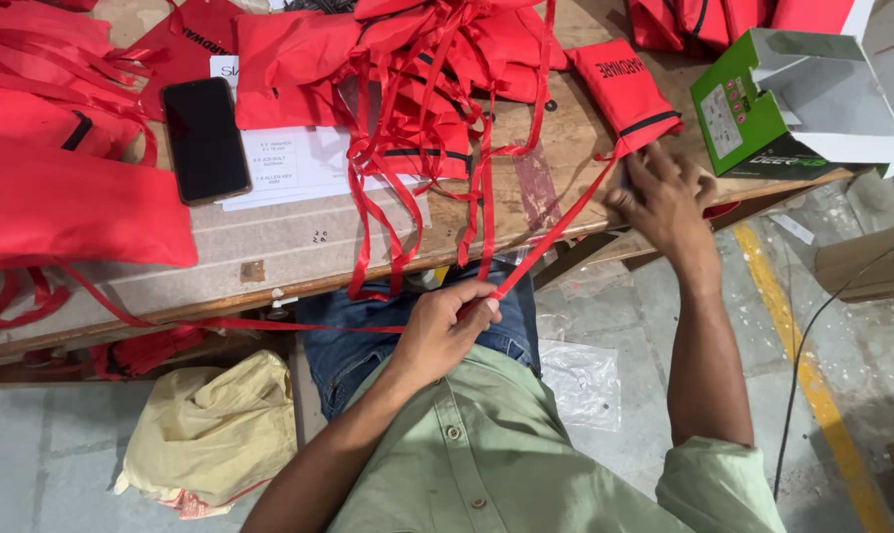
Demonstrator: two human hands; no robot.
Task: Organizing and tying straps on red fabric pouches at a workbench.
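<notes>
Pinching a red ribbon [541, 242] in the left hand [445, 331], grip closed on it near the lap. Stretching taut toward the right hand [664, 197], fingers spread, pressing a red pouch [625, 89] at the desk [299, 242] edge. Probably light, soft, slippery; best held near the end.

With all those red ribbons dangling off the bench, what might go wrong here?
1. The left hand pinches one red ribbon pulled taut toward the red pouch under the right hand; it runs beside the tangle of loose ribbons, so it may snag them.
2. The phone lies on papers next to that tangle; a hard pull might drag it.
3. The green and white box sits at the bench corner and may get knocked off.
</notes>
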